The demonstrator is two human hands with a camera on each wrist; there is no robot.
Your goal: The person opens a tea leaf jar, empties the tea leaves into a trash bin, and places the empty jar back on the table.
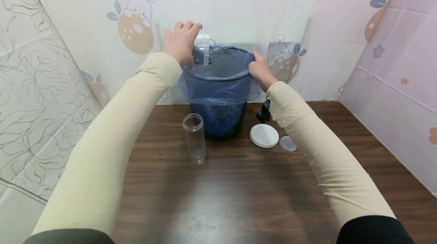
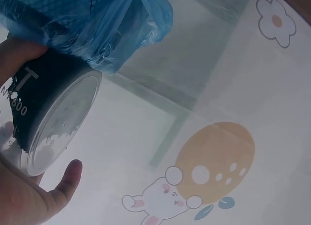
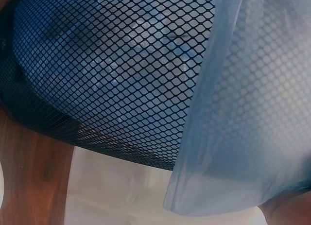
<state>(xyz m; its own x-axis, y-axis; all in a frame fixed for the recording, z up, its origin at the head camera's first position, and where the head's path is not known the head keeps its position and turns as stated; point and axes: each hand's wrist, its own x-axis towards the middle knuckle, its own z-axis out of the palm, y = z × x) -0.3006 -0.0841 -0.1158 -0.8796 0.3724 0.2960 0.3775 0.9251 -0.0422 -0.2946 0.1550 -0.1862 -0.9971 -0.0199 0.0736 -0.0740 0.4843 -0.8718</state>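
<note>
My left hand [image 1: 181,43] grips a clear plastic jar [image 1: 202,48], tipped on its side over the left rim of a black mesh bin [image 1: 225,120]. Dark material lies inside the jar; in the left wrist view the jar's base [image 2: 65,123] and some white printing show. A blue plastic bag [image 1: 222,90] lines the bin and folds down over its outside. On the right, my right hand [image 1: 262,70] holds the bin's rim through the bag. The right wrist view shows the mesh wall [image 3: 121,64] up close, with most of that hand out of frame.
A clear, tall jar [image 1: 195,137] without a lid stands upright in front of the bin. Right of the bin lie a white round lid [image 1: 264,136], a small translucent disc [image 1: 288,144] and a black object [image 1: 264,112], partly behind the right sleeve. A patterned curtain hangs behind.
</note>
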